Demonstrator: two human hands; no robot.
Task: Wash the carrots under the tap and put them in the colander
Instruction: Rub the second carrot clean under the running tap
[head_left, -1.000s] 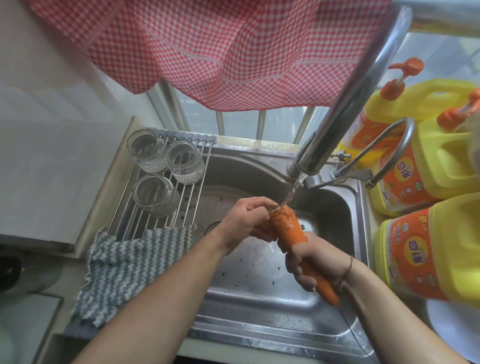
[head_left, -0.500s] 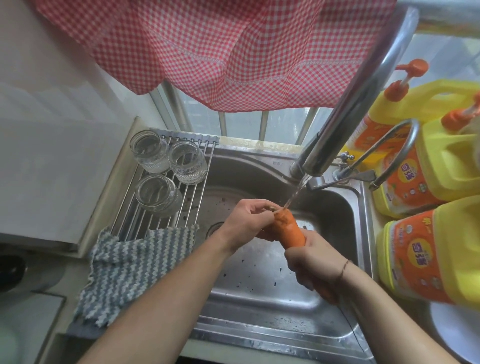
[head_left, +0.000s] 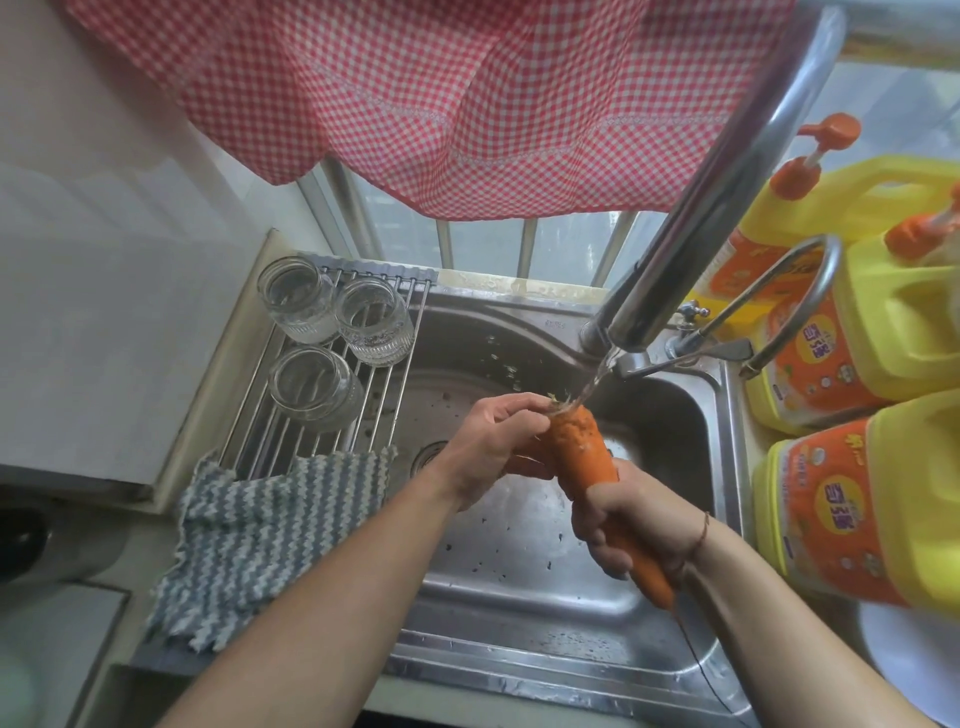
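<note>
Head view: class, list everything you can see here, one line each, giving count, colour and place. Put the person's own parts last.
carrot: one, orange, under the stream
tap: one, chrome, running
sink: one, steel, below
glasses: three, clear, on the rack
rack: one, steel, sink's left edge
cloth: one, grey-white, over the rack's near end
bottles: several, yellow, at right
curtain: one, red-checked, above
left hand: on the carrot's top
right hand: grips the carrot's middle

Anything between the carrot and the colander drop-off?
Cannot tell: no colander is in view. The orange carrot is gripped by the right hand, with the left hand on its thick top under the steel tap's stream.
</note>
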